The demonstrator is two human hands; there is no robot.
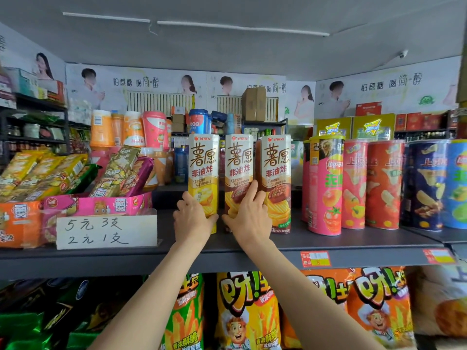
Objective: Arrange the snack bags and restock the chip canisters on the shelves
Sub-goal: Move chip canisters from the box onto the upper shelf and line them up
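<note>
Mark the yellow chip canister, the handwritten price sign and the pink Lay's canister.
yellow chip canister (203, 157): head view, upper front label.
handwritten price sign (106, 232): head view, centre of the white card.
pink Lay's canister (326, 188): head view, middle of its front.

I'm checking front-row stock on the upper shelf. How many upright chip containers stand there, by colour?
White-topped cartons: 3, left hand on the yellow one, right hand on the middle one
Pink canister: 1
Red canisters: 2
Dark blue canister: 1
Light blue canister, cut off by the frame edge: 1
Total: 8
</note>
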